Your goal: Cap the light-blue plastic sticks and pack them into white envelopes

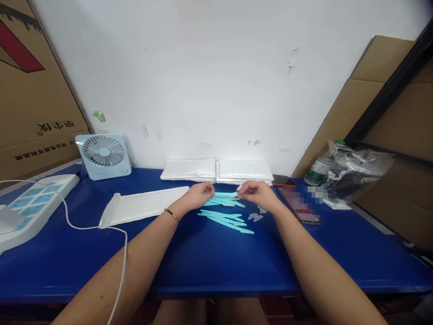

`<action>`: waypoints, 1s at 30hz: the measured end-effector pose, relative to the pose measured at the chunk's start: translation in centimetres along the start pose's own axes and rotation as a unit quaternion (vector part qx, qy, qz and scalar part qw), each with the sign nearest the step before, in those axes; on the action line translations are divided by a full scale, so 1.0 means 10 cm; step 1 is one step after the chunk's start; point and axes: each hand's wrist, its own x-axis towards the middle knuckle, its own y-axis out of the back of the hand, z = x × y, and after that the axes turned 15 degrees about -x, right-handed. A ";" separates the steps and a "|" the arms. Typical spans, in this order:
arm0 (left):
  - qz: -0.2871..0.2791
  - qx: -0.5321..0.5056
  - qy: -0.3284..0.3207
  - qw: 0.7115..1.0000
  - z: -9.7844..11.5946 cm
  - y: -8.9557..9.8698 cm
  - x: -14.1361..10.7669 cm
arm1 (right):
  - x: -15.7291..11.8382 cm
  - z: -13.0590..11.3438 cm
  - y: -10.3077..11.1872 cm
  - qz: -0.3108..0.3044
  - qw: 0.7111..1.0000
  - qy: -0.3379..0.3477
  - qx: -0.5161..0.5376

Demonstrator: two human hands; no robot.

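Between my two hands is a turquoise eyebrow razor (223, 194), held level just over others like it. The fingers of my left hand (200, 195) are closed on its handle end. My right hand (256, 195) pinches the other end, where a clear blade cover seems to sit; the fingertips partly hide it. Below, several turquoise razors (225, 219) lie fanned out on the blue table (230, 257). Small clear blade covers (256, 217) lie loose to their right, near my right wrist.
A white padded envelope (145, 206) lies left of my left hand. Stacked white envelopes (189, 169) stand by the wall. A small fan (104, 155), a power strip (37, 207) and a loose cable (126, 253) are leftward. A phone (297, 205), bottle (318, 170) and plastic bag (355, 176) are rightward.
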 end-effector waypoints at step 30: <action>-0.106 0.071 -0.027 0.991 0.11 -0.11 -0.08 | -0.12 -0.17 0.15 -0.184 0.970 -0.028 -0.158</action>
